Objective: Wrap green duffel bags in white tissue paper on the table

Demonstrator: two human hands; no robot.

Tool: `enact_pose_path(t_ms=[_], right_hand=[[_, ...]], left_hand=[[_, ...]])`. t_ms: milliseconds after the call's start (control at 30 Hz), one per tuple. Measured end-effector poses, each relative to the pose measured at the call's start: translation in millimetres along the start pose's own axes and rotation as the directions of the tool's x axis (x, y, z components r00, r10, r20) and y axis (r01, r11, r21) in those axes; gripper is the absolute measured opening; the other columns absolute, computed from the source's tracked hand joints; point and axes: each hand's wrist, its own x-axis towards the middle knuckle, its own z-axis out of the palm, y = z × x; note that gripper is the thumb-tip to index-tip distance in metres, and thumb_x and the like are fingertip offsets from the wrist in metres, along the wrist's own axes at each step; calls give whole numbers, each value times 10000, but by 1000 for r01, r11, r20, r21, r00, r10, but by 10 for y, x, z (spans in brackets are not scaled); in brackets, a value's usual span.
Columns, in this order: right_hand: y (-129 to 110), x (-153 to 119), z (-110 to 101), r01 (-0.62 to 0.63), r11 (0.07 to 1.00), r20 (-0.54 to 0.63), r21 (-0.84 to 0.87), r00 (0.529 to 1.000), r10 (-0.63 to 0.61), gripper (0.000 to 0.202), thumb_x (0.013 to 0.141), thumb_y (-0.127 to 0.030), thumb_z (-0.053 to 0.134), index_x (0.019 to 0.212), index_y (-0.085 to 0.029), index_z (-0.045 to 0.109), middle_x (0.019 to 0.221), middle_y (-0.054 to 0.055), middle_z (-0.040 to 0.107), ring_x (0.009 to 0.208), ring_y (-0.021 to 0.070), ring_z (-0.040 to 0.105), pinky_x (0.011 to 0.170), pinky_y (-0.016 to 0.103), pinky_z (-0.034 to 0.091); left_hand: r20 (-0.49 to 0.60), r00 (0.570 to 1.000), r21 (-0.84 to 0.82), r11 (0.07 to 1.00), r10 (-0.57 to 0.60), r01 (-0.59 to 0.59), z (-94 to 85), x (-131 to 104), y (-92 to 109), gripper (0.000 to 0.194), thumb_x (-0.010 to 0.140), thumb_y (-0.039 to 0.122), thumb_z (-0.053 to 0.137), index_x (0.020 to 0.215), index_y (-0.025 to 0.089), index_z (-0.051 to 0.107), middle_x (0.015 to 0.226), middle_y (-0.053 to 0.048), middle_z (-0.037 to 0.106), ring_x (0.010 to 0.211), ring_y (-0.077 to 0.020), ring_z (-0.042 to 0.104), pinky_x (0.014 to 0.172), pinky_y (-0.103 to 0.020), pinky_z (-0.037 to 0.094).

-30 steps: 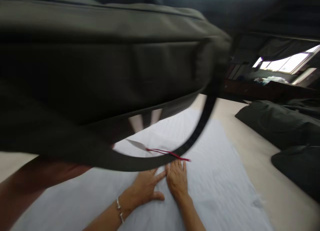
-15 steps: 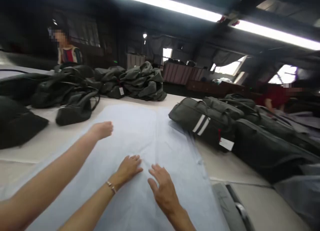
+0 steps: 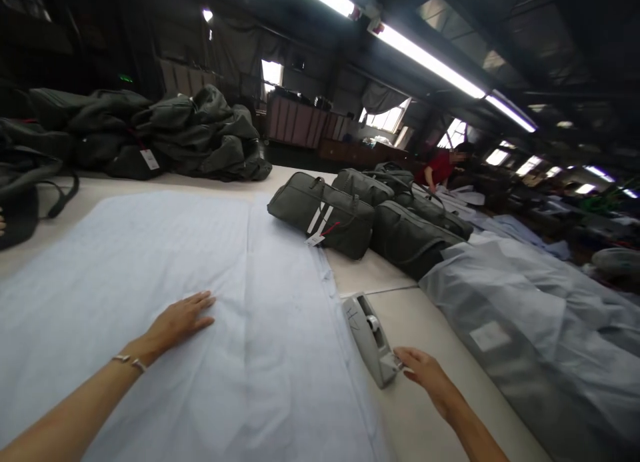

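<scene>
Translucent whitish plastic bags [image 3: 200, 249] lie flat in a stack on the table. My left hand [image 3: 183, 321], with a bracelet at the wrist, rests on them, palm down and fingers stretched out. To the right of the stack stands a grey tape dispenser [image 3: 367, 335] with a roll of tape in it. My right hand [image 3: 423, 370] is at the dispenser's near end, thumb and fingers pinched together on the end of the tape. The tape itself barely shows between the fingertips.
Dark green duffel bags [image 3: 330, 212], one with white stripes and a tag, stand beyond the dispenser. More dark bags [image 3: 200, 132] are heaped back left. A plastic-wrapped bag [image 3: 500, 329] lies at right. Another person's fingertips [image 3: 2, 222] show at the left edge; a person in red [image 3: 440, 169] is farther off.
The view has swung right. My right hand has gone from above the plastic to the tape dispenser and closed at its tape end. The other person's bare arm has left the plastic.
</scene>
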Motion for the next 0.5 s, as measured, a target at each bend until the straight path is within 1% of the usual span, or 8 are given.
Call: enact_pose_path(t_ms=[67, 133, 267, 333, 400, 467, 500], right_hand=[[28, 11, 33, -17, 1000, 41, 13, 999, 16, 486, 572, -580, 706, 834, -174, 760, 933, 89, 747, 910, 226, 657, 842, 350, 476], [37, 27, 30, -32, 999, 53, 16, 998, 31, 462, 560, -557, 722, 815, -174, 760, 922, 88, 747, 896, 222, 654, 823, 342, 467], [45, 38, 7, -40, 998, -6, 55, 999, 41, 447, 531, -548, 728, 775, -175, 755, 879, 92, 747, 882, 237, 658, 814, 358, 465], [67, -4, -20, -30, 996, -64, 89, 997, 36, 457, 512, -565, 715, 759, -182, 752, 913, 101, 750, 949, 262, 655, 870, 385, 463], [127, -93, -70, -15, 992, -130, 122, 991, 31, 484, 500, -581, 700, 792, -199, 757, 1033, 112, 742, 1087, 290, 619, 956, 414, 437], [235, -212, -117, -20, 987, -177, 161, 983, 48, 513, 470, -578, 705, 818, -206, 763, 1121, 128, 721, 1187, 315, 574, 1016, 434, 410], [300, -269, -125, -41, 983, -186, 177, 980, 74, 512, 445, -568, 720, 804, -205, 764, 1125, 144, 718, 1196, 330, 570, 1018, 442, 414]], left_hand=[[-2, 1000, -5, 1000, 2, -2, -21, 6, 11, 509, 853, 496, 494, 1247, 212, 646, 1393, -101, 580, 1309, -324, 515, 1126, -449, 393], [8, 1000, 3, 1000, -4, 4, -41, 4, 26, 536, 851, 514, 481, 1260, 206, 639, 1401, -101, 573, 1313, -324, 511, 1123, -449, 394], [40, 999, 19, 1000, -7, 7, -68, -9, 49, 578, 848, 527, 451, 1291, 197, 617, 1427, -109, 545, 1336, -310, 487, 1132, -450, 372], [34, 999, 8, 1000, 0, 0, -76, -6, 61, 568, 843, 520, 457, 1288, 206, 616, 1422, -104, 552, 1338, -308, 484, 1133, -455, 367], [28, 1000, 4, 1000, -2, 2, -93, -1, 86, 565, 842, 513, 457, 1285, 201, 617, 1419, -107, 554, 1335, -310, 487, 1130, -457, 369], [10, 1000, 10, 1000, -17, 17, -128, -14, 137, 558, 839, 495, 472, 1275, 181, 623, 1408, -125, 561, 1316, -316, 506, 1114, -455, 389], [-8, 1000, 14, 1000, -26, 27, -152, -33, 173, 541, 841, 480, 487, 1268, 178, 627, 1400, -129, 569, 1305, -313, 518, 1105, -448, 399]])
